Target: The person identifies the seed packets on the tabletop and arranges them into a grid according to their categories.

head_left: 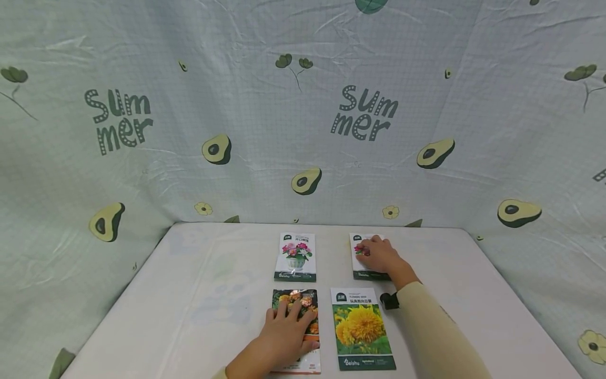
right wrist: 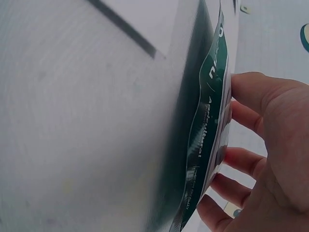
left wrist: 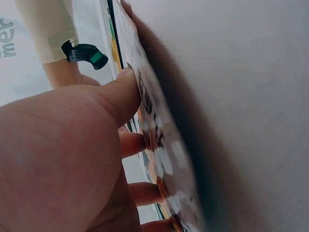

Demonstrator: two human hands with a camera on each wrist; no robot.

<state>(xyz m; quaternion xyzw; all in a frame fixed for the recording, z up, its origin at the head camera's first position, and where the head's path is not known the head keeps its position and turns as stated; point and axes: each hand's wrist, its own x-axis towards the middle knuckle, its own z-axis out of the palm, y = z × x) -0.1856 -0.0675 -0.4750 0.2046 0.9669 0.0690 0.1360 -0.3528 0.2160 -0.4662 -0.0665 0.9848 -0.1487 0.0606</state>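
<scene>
My left hand point(head_left: 283, 337) rests with spread fingers on a seed packet with orange flowers point(head_left: 310, 364), at the near side of the table. In the left wrist view its thumb and fingertips press the face of that packet point(left wrist: 159, 140). Farther back on the right, my right hand point(head_left: 382, 257) lies over a white seed packet with a dark green bottom band point(head_left: 365, 275), covering part of its flower picture. The right wrist view shows extended fingertips touching this packet's face point(right wrist: 211, 111), its band edge toward the camera.
A packet with pink flowers in a pot point(head_left: 295, 257) lies at the back left of the group. Near the front, a yellow-flower packet point(head_left: 362, 330) sits between the two arms. A printed avocado cloth point(head_left: 255, 116) hangs behind the white table point(head_left: 213, 305). The right wrist wears a black device point(head_left: 389, 301).
</scene>
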